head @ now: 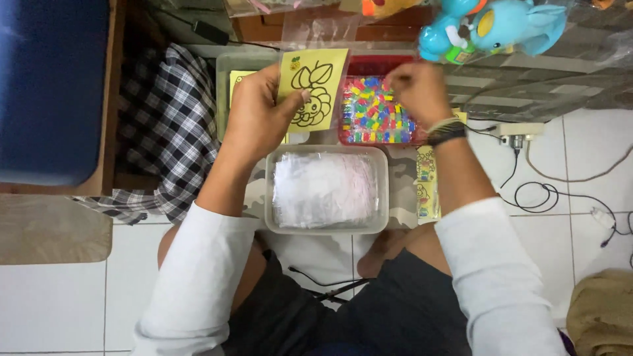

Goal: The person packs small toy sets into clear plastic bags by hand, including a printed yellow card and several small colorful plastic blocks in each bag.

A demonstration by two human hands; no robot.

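My left hand (260, 112) holds up a yellow card (315, 82) printed with a black outline drawing of fruit and leaves. My right hand (419, 89) reaches into a red tray (379, 66) filled with several small colourful pieces (372, 115), fingers pinched together over them; whether it holds a piece I cannot tell. A dark band sits on my right wrist. In front of me lies a clear plastic box (326, 227) full of small transparent bags (324, 190).
More yellow cards (425, 184) lie to the right of the clear box. A blue elephant toy (491, 26) stands at the top right. Checked cloth (161, 125) lies left, a power strip (517, 132) and cables (547, 194) on the tiled floor right.
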